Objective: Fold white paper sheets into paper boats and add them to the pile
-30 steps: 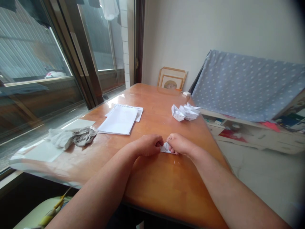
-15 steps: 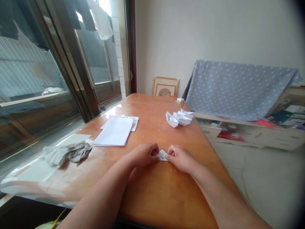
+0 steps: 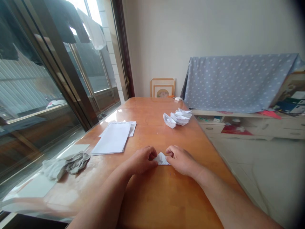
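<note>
Two bare hands reach over the near edge of a wooden tabletop; a few tiny white paper scraps lie on the near side of them.

The left hand and right hand rest at either side of a small folded paper, which lies on the near half of the tabletop, closer to its right edge than its left; it shows a peak pointing to the far edge and small dark marks too tiny to read. In each grip the fingers are curled, with the thumb touching a side corner of the paper; whether either grip pinches it, I cannot tell.

Toward the left edge lies a crumpled grey cloth; farther in, white sheets overlap, the lower one bearing a line of print too blurred to read.

Near the right edge, beyond the hands, sit several folded white paper shapes bunched together; a small white box stands at the far right corner, its contents hidden.

Past the far edge, a framed picture leans against the wall; to the right, a low white cabinet has a red item on its open shelf.
</note>
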The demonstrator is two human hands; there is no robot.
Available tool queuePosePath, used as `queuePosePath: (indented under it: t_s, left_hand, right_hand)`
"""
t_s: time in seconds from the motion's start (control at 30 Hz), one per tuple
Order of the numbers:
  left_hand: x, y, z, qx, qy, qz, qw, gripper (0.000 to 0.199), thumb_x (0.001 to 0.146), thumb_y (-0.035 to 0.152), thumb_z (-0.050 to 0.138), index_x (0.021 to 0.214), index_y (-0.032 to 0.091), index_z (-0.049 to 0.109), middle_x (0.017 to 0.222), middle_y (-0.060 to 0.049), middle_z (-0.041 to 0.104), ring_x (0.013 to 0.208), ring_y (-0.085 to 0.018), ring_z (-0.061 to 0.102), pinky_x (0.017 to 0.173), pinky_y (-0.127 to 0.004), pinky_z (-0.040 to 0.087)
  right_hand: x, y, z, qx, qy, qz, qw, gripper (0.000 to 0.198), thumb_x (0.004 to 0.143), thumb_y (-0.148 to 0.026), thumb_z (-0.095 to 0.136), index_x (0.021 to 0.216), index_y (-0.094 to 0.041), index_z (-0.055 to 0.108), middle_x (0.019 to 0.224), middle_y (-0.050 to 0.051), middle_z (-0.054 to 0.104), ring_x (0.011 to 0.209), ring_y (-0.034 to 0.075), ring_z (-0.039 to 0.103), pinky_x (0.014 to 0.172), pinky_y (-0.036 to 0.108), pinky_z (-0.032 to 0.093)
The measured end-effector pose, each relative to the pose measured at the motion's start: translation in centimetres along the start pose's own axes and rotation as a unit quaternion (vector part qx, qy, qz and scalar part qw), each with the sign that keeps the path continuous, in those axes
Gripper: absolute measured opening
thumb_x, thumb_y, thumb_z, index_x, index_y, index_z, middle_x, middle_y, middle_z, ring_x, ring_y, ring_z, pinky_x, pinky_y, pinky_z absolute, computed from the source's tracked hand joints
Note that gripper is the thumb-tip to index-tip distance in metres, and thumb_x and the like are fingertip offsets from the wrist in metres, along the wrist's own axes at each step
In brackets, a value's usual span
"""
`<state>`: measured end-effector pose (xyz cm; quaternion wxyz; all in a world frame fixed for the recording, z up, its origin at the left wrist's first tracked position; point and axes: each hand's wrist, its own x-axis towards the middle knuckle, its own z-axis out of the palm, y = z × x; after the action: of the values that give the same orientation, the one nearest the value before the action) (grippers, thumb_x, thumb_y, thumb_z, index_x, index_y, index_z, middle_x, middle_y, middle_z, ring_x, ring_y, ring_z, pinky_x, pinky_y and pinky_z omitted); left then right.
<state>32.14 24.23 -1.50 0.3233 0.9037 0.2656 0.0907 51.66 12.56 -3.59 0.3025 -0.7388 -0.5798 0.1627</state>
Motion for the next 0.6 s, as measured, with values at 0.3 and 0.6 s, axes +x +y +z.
queuePosePath:
  t_s: [0.3,0.6]
  left_hand:
    - [0.01,0.61,0.18,-0.112,0.004,-0.003,0.994,0.013,0.074,0.016,0.058,0.086,0.019,0.055,0.079,0.002,0.056,0.07,-0.014,0.049,0.06,-0.025,0.036]
    - [-0.02,0.73,-0.71,-0.362,0.017,0.003,0.932,0.015,0.083,0.024,0.064,0.095,0.018,0.056,0.083,0.0,0.058,0.072,-0.011,0.051,0.066,-0.024,0.039]
  right_hand:
    - [-0.03,0.17,0.34,0.136,-0.051,0.031,0.989,0.045,0.088,-0.04,0.061,0.128,-0.022,0.056,0.087,0.003,0.069,0.072,0.018,0.062,0.061,0.028,0.042]
    - [0.2,-0.41,-0.3,0.225,-0.043,0.023,0.973,0.04,0.088,-0.053,0.062,0.112,-0.022,0.066,0.098,0.004,0.07,0.085,0.02,0.062,0.073,0.029,0.045]
